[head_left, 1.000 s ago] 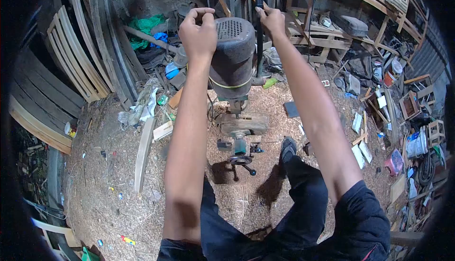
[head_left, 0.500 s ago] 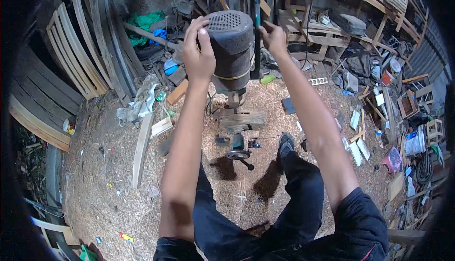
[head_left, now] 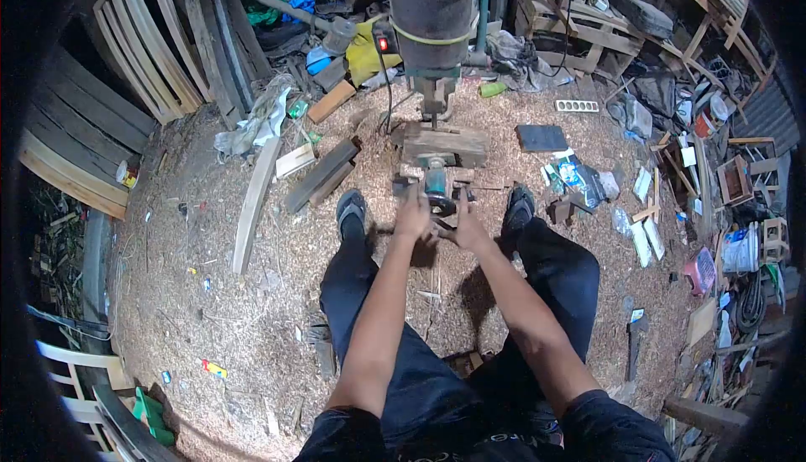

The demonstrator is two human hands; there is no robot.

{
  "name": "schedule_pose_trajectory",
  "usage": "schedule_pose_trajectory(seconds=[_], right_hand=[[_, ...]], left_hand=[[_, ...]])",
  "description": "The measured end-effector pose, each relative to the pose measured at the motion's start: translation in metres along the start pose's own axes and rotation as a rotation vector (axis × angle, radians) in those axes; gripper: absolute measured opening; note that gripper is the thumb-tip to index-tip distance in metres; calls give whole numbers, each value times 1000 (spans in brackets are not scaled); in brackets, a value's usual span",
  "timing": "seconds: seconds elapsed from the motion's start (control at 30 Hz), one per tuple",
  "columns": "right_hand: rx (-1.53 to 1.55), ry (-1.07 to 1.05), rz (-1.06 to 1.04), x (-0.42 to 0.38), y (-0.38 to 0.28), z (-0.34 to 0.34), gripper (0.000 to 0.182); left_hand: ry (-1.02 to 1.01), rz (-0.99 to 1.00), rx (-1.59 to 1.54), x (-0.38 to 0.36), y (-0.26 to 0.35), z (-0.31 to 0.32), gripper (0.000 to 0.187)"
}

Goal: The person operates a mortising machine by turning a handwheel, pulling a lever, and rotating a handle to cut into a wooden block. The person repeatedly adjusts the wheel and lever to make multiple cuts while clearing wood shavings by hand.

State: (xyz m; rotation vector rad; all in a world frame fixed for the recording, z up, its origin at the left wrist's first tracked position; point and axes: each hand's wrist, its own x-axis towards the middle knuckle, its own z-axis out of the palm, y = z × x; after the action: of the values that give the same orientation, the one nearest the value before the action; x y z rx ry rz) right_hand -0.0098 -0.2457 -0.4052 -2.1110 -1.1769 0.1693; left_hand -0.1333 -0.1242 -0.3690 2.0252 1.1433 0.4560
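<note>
A dark handwheel [head_left: 442, 204] sits low on the front of the upright machine, between my feet. My left hand [head_left: 412, 214] is at its left side, fingers pointing up along the rim and thumb toward the middle. On the opposite side, my right hand [head_left: 468, 229] holds the rim, its thumb side near the wheel's dark crank handle. Parts of the wheel are hidden by my fingers. Just behind it are a green metal vise-like part [head_left: 435, 180] and a worn wooden block [head_left: 445, 145]. Above the block hangs the machine's dark cylindrical motor housing [head_left: 432, 17], with a yellow band around it.
Wood shavings cover the floor [head_left: 252, 328]. Dark wood offcuts [head_left: 323, 175] and a long pale board [head_left: 256, 202] lie left. Curved wooden slats [head_left: 138, 42] lean at the back left. A switch box with a red light [head_left: 384, 43] hangs beside the motor. Clutter lines the right.
Both hands have come down from the motor housing and the post beside it to the handwheel. The view has tilted downward, and my left foot now shows.
</note>
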Motion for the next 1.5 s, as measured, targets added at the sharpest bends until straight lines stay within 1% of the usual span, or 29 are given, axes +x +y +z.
schedule_pose_trajectory(seconds=[0.03, 0.07, 0.17, 0.23, 0.3, 0.37, 0.47, 0.57, 0.6, 0.7, 0.73, 0.8, 0.83, 0.87, 0.93, 0.97, 1.0, 1.03, 1.07, 1.1, 1.17, 1.2, 1.3, 1.37, 1.43, 1.47, 1.5], right_hand=[[17, -165, 153, -12, 8, 7, 82], [36, -328, 305, -18, 16, 13, 79], [-25, -583, 373, -12, 26, 15, 70], [-30, -566, 349, -14, 21, 17, 63], [-50, -500, 383, -13, 14, 26, 59], [-98, -405, 487, -25, 14, 34, 56], [-30, -533, 541, -21, 38, 25, 55], [-28, -618, 542, -22, 68, 24, 58], [-27, -643, 549, -21, 75, 28, 62], [27, -594, 498, -29, 86, 30, 63], [-37, -623, 496, -24, 75, 16, 64], [2, -727, 578, -1, 49, -20, 65], [25, -777, 622, 6, 38, -34, 65], [-79, -796, 477, 8, 62, -17, 64], [-128, -710, 411, -6, 70, -9, 64], [-155, -668, 376, -13, 77, -4, 63], [-33, -745, 503, -15, 100, 22, 63], [293, -747, 639, -21, 100, 26, 67], [168, -536, 509, -28, 99, 35, 64], [50, -332, 381, -35, 97, 44, 62], [-17, -251, 360, -34, 72, 40, 56], [-53, -208, 351, -34, 60, 34, 53], [5, -154, 361, -33, 40, 31, 44], [29, -148, 383, -31, 22, 26, 42], [20, -138, 383, -30, 19, 27, 43], [-24, -186, 420, -28, 18, 26, 50], [-46, -289, 390, -22, 21, 21, 53]], left_hand=[[-40, 123, 127, -7, -6, 10, 63], [-74, 85, 115, -13, -11, 17, 70], [-139, 20, -29, -24, 10, -2, 73], [-142, 50, -13, -23, 1, 2, 76], [-141, 87, 13, -16, -4, 1, 78], [-151, 109, 39, -20, -8, 5, 81], [-189, 108, 14, -25, 3, 1, 86], [-180, 159, 24, -26, 5, 6, 85], [-191, 159, 42, -28, 7, 6, 85], [-145, 173, 66, -28, 10, 7, 82], [-145, 141, 46, -25, 17, 1, 78], [-134, 78, 3, -21, 29, -11, 70], [-101, 86, -10, -17, 33, -18, 66], [-66, 97, -27, -13, 37, -24, 62], [5, 127, -92, -12, 41, -32, 53], [-19, 127, -73, -16, 40, -32, 51], [-37, 127, -52, -20, 37, -32, 50], [-50, 127, -26, -21, 37, -34, 48], [-160, 45, 36, -25, 46, -43, 52], [-146, 66, 69, -28, 44, -42, 54], [-128, 107, 135, -30, 24, -29, 59], [-177, 193, 172, -20, -4, -13, 69], [-294, 100, 188, -40, 19, -31, 74], [-273, 141, 198, -38, 4, -23, 77], [-254, 167, 199, -29, -14, -11, 78], [-103, 287, 225, -26, -27, 0, 77], [-166, 219, 206, -23, -19, -7, 75]])
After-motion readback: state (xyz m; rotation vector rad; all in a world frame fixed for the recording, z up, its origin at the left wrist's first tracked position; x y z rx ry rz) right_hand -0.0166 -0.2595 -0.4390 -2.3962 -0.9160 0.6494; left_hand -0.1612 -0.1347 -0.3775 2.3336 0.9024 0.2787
